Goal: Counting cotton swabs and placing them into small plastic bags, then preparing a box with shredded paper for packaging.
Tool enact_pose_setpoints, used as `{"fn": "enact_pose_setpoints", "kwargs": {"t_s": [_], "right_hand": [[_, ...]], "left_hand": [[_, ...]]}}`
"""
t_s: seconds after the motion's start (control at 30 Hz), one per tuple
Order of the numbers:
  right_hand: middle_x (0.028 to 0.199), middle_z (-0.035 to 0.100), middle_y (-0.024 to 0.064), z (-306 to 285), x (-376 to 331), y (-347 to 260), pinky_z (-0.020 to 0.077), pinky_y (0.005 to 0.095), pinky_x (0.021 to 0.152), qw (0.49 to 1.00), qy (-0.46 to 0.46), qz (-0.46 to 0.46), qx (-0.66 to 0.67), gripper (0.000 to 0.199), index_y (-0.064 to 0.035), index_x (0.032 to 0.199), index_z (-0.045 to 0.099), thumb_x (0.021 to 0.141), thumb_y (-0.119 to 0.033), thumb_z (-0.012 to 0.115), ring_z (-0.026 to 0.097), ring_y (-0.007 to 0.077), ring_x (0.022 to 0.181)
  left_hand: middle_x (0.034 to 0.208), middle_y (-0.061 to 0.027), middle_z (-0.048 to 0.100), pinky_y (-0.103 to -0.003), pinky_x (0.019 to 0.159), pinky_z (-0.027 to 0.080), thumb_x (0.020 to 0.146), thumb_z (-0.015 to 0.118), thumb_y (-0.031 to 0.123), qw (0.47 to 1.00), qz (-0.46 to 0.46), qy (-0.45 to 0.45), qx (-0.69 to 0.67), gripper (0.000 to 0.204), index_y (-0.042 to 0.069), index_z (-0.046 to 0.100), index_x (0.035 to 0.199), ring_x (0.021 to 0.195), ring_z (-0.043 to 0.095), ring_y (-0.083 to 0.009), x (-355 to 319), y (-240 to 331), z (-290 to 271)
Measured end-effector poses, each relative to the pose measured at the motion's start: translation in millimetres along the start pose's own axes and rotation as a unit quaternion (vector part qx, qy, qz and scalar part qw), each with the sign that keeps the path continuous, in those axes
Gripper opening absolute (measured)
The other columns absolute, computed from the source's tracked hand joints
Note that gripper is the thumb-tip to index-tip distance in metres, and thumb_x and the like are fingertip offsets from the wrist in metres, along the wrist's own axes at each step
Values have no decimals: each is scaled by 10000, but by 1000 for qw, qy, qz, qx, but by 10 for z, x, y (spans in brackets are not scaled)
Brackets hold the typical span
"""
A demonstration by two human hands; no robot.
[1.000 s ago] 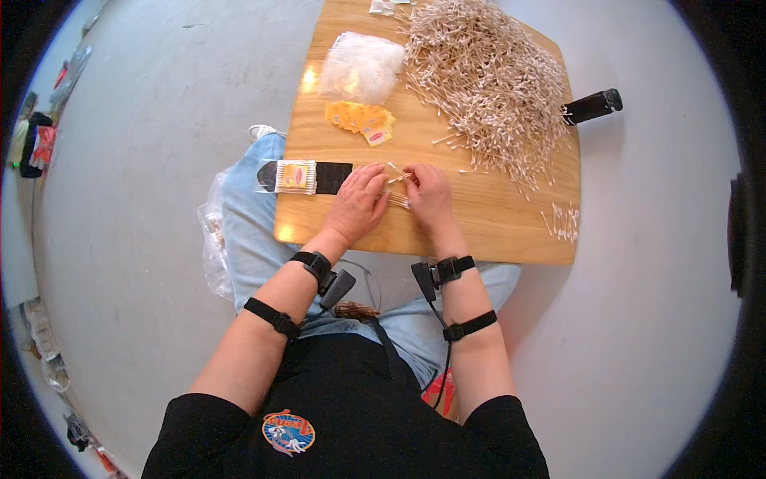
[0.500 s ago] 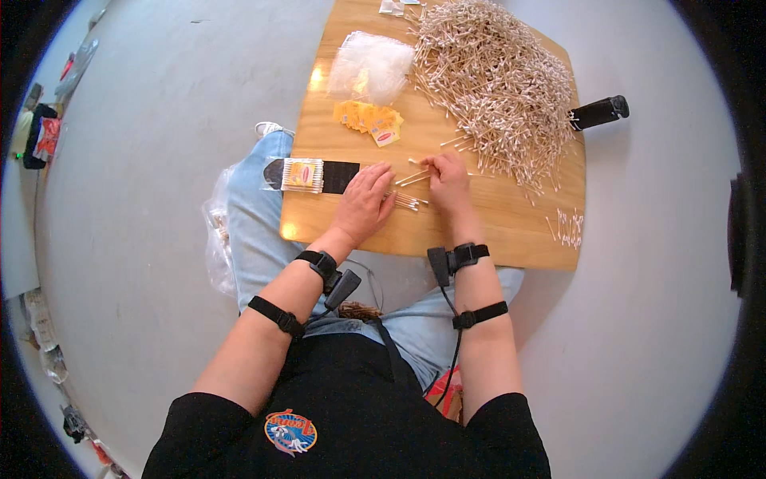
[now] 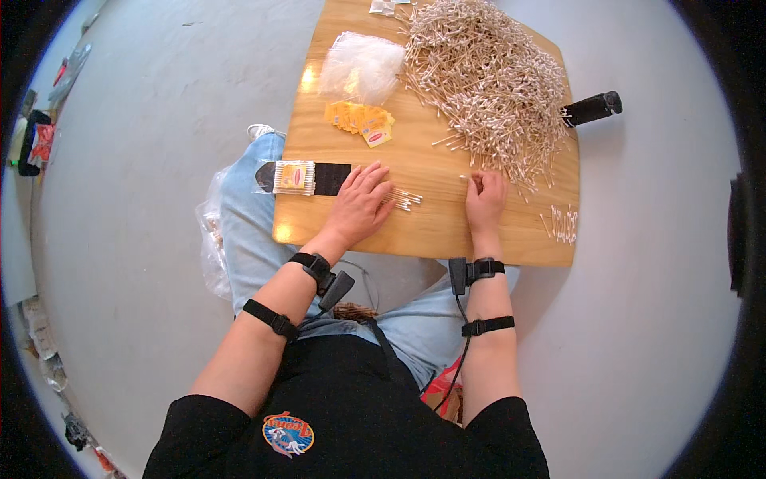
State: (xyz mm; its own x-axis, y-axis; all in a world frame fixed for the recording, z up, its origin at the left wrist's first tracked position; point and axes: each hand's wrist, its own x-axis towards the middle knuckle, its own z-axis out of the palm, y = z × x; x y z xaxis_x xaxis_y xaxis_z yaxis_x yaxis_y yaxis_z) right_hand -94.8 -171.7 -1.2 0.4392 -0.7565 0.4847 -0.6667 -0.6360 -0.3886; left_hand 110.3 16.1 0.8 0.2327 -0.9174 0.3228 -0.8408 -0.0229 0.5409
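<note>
My left hand lies flat on the wooden table with its fingers stretched out. From beneath its fingers several cotton swabs stick out to the right. To its left, a black strip carries a clear packet of cotton swabs with a yellow card on it. My right hand is closed in a pinch at the near edge of the big heap of cotton swabs. A white swab tip shows just left of its fingers; the rest of that swab is hidden.
Beyond my left hand lie yellow cards and a stack of clear plastic bags. A black cylinder juts past the table's right edge. A few swabs lie at the near right corner of the table.
My right hand has moved right, away from my left hand and closer to the heap. The loose swabs between the hands no longer lie there. The left hand has stayed in place.
</note>
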Motion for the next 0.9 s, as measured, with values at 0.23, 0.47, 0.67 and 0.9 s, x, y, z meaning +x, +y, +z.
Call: {"fn": "enact_pose_setpoints", "kwargs": {"t_s": [0.23, 0.47, 0.67, 0.9], "right_hand": [[832, 609, 124, 144, -147, -455, 461, 413, 781, 993, -58, -35, 95, 69, -55, 871, 650, 808, -40, 673, 579, 317, 839], [918, 609, 150, 395, -26, -751, 460, 427, 840, 973, -93, -5, 211, 181, -79, 991, 664, 811, -80, 666, 563, 340, 912], [1106, 589, 166, 408, 323, -641, 452, 445, 888, 994, -76, 12, -83, 356, -61, 1180, 636, 850, -193, 667, 541, 346, 1019], [1158, 623, 115, 333, -3, -630, 467, 429, 877, 993, -71, -58, -78, 334, -36, 1162, 651, 859, -175, 655, 557, 327, 1000]], "left_hand": [[1275, -140, 553, -459, 1122, 337, 873, 652, 218, 999, -12, 9, -42, 291, 43, 598, 1099, 1304, 462, -314, -13, -28, -25], [1423, -149, 474, -449, 1146, 301, 905, 622, 273, 1000, -1, -5, 20, 408, 62, 582, 1253, 1349, 426, -307, 32, 49, -4], [1386, -139, 511, -448, 1146, 299, 910, 614, 270, 1000, 0, -7, 7, 338, 93, 623, 1198, 1355, 423, -297, -4, 15, -8], [1327, -138, 548, -449, 1135, 310, 897, 631, 272, 1000, -4, 9, -23, 271, 87, 650, 1094, 1328, 448, -298, 2, -2, -35]]}}
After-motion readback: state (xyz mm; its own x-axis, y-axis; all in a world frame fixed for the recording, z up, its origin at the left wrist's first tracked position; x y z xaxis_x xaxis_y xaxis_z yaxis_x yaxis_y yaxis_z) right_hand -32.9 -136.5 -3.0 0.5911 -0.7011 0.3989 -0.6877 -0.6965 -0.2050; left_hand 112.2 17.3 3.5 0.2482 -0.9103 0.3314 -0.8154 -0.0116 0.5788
